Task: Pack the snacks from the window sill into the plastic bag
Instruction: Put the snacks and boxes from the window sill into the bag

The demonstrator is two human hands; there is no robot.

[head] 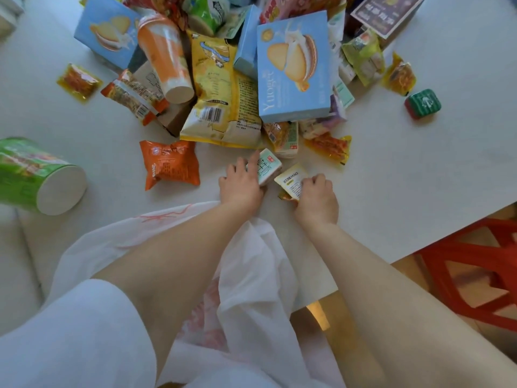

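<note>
A heap of snacks lies on the white window sill [405,177]. My left hand [240,183] grips a small pale green and white packet [267,166] at the heap's near edge. Beside it, my right hand [317,197] is closed on a small yellow and white sachet [291,180]. A white plastic bag [251,264] with red print lies crumpled under and between my forearms, hanging off the sill's near edge. Close by are an orange pouch [170,163], a large yellow bag [221,107] and a blue biscuit box [293,71].
A green canister [36,177] lies on its side at the left. An orange cup [165,57] rests tipped in the heap. A small green and red tin [422,103] sits alone at the right. A red stool [475,275] stands below the sill's right edge.
</note>
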